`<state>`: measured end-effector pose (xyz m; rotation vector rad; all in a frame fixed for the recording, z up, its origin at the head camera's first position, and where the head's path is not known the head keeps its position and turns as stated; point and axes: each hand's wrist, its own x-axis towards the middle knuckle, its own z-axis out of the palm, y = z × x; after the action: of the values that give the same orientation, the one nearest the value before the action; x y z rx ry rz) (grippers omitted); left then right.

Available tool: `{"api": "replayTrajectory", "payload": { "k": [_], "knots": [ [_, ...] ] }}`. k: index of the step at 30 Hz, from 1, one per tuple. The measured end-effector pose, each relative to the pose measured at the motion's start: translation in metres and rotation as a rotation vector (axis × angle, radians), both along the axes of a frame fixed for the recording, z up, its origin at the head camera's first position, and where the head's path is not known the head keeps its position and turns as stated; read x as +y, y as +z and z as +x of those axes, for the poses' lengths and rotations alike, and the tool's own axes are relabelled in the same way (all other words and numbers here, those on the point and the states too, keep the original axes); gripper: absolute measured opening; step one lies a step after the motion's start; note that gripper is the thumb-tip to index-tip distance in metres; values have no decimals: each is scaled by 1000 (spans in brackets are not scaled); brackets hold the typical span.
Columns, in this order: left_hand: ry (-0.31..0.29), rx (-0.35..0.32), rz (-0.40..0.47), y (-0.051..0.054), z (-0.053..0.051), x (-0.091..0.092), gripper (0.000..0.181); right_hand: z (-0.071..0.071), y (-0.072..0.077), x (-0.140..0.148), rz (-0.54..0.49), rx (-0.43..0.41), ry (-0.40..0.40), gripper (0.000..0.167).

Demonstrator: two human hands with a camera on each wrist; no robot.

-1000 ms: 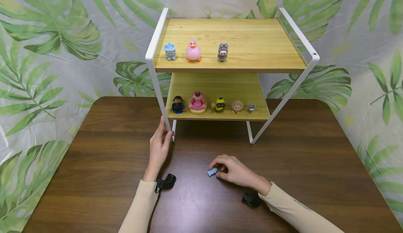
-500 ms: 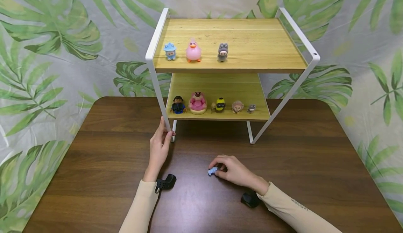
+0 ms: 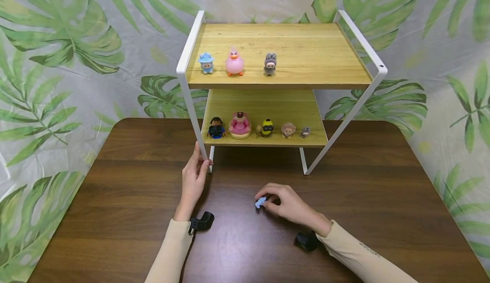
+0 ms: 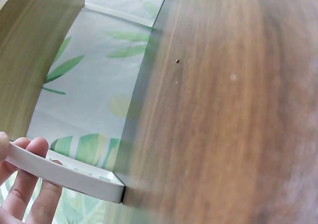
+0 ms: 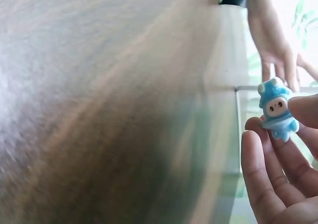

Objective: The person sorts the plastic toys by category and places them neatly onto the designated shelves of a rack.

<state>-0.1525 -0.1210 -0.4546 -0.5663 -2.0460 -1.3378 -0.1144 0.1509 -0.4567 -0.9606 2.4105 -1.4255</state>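
My right hand pinches a small light-blue figurine between thumb and fingers, just above the table in front of the shelf. In the right wrist view its pale face and knobbly blue hood show, head upward. My left hand grips the white front-left leg of the shelf near its foot, thumb on one side and fingers on the other. On the wooden top board stand a blue-hatted figurine, a pink duck and a grey rabbit-eared figurine.
Along the lower board stand a dark-haired figure, a pink bear, a yellow figure with dark goggles, a tan furry figure and a tiny grey one. The brown table extends around the shelf.
My right hand has shifted slightly toward the shelf, and the blue figurine has turned from lying sideways to more upright. The left hand stays on the shelf leg.
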Motion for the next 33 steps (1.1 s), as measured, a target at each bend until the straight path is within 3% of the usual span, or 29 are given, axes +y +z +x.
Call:
{"api": "replayTrajectory", "payload": {
  "k": [20, 33],
  "knots": [
    [-6, -11, 6, 0, 0, 0, 95, -3, 28, 10, -75, 152, -55, 16],
    [-9, -18, 17, -1, 0, 0, 94, -5, 47, 16, -120, 147, -80, 17]
  ]
}}
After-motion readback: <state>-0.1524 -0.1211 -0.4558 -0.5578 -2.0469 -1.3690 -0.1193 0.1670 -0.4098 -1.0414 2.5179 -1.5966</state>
